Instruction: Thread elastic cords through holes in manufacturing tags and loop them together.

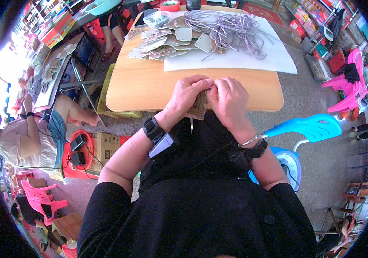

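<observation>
My left hand (187,95) is closed on a small brown cardboard piece (198,108), which hangs below its fingers just in front of the table's near edge. Pinched fingertips of my right hand (230,102) meet those of the left at the piece's top. A tiny dark thing shows between them, too small to name. Farther off on the table (149,88), a heap of flat cardboard pieces (162,44) lies at the left. Beside it to the right is a tangle of grey cords (240,32) on a white sheet (231,61).
A clear bowl of small pieces (156,20) and a red-rimmed bowl (170,5) stand at the table's far side. A blue chair (311,129) is at my right. Another person (29,133) sits at the left, near a red stool (74,167) with black boxes.
</observation>
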Action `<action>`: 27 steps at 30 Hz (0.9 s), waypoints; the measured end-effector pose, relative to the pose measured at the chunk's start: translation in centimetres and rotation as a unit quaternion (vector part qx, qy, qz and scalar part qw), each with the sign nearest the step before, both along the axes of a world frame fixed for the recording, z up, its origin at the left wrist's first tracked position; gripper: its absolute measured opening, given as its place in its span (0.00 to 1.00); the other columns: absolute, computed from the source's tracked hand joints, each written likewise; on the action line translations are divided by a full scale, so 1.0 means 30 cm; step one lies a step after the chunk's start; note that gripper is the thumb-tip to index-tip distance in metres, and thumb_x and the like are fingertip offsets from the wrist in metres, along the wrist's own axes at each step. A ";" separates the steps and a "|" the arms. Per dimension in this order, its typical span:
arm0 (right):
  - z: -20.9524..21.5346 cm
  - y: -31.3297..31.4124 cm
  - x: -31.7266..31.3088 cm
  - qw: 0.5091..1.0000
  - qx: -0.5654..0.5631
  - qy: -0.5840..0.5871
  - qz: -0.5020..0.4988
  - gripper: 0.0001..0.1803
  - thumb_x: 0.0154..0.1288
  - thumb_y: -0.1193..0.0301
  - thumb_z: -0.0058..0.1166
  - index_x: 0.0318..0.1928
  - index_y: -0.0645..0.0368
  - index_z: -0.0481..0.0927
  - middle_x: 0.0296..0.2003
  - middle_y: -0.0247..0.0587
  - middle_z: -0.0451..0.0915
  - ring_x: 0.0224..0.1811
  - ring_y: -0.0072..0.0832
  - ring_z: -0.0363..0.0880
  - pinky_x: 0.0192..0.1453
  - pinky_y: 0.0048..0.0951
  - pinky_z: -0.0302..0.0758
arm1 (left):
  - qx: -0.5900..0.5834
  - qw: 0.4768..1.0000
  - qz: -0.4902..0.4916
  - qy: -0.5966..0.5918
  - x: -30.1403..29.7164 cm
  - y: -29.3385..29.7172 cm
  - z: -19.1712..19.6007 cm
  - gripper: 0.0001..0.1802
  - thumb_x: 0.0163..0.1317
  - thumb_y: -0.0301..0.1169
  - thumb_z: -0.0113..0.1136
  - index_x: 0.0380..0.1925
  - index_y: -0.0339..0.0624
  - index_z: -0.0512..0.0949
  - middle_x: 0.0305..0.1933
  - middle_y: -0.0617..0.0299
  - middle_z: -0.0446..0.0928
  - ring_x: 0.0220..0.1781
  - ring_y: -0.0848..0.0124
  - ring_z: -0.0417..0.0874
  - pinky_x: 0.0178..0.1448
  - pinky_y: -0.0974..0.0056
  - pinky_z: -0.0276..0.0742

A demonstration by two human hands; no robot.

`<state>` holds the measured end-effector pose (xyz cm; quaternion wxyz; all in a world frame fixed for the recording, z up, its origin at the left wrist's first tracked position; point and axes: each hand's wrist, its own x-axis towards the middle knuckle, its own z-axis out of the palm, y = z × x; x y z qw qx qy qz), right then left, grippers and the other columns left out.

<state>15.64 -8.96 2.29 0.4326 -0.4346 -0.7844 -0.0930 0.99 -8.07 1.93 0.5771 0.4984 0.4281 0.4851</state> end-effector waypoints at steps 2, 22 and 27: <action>0.003 0.011 0.025 1.000 -0.005 0.004 0.001 0.06 0.52 0.73 0.55 0.26 0.58 0.71 0.24 0.41 0.72 0.28 0.41 0.73 0.33 0.40 0.71 | -0.072 0.995 -0.019 0.060 -0.013 -0.011 0.053 0.12 0.63 0.34 0.56 0.38 0.35 0.80 0.31 0.64 0.78 0.28 0.78 0.77 0.31 0.71 0.74; 0.045 0.000 0.060 0.878 -0.395 0.254 0.096 0.12 0.62 0.65 0.52 0.31 0.63 0.77 0.22 0.34 0.77 0.21 0.23 0.74 0.28 0.24 0.72 | -0.109 0.987 -0.117 -0.015 -0.011 -0.024 0.047 0.13 0.68 0.38 0.49 0.40 0.39 0.75 0.31 0.65 0.75 0.27 0.75 0.79 0.31 0.71 0.77; 0.026 0.067 0.165 0.412 -0.707 0.467 0.336 0.08 0.60 0.66 0.50 0.30 0.57 0.75 0.17 0.24 0.64 0.18 0.15 0.62 0.25 0.19 0.62 | -0.115 0.986 -0.123 -0.020 -0.027 -0.011 0.031 0.15 0.68 0.39 0.49 0.37 0.39 0.76 0.30 0.64 0.76 0.26 0.75 0.79 0.29 0.70 0.77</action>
